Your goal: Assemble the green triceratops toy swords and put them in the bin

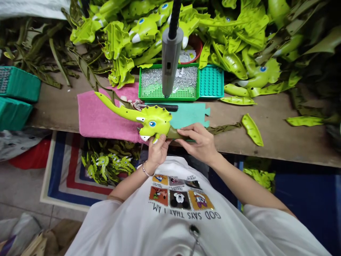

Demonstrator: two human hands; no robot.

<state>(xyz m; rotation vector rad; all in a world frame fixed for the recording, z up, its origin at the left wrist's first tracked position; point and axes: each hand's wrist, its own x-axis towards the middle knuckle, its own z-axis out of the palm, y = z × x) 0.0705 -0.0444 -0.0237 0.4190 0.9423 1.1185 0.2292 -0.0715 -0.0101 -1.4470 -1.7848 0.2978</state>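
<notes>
A lime-green plastic triceratops toy with a blue eye and white horns lies across my hands, its long tail-like part reaching left over a pink towel. My left hand, with a bracelet on the wrist, grips it under the head. My right hand holds its olive-green neck section with the fingers on top. A teal foam sheet lies just behind my right hand. A black-handled tool rests beyond the toy. A grey electric screwdriver hangs above a green tray of screws.
Heaps of lime and olive plastic toy parts cover the back of the wooden table. A teal pegged tray stands beside the screw tray. Loose green pieces lie right of my hands. Teal boxes sit at left.
</notes>
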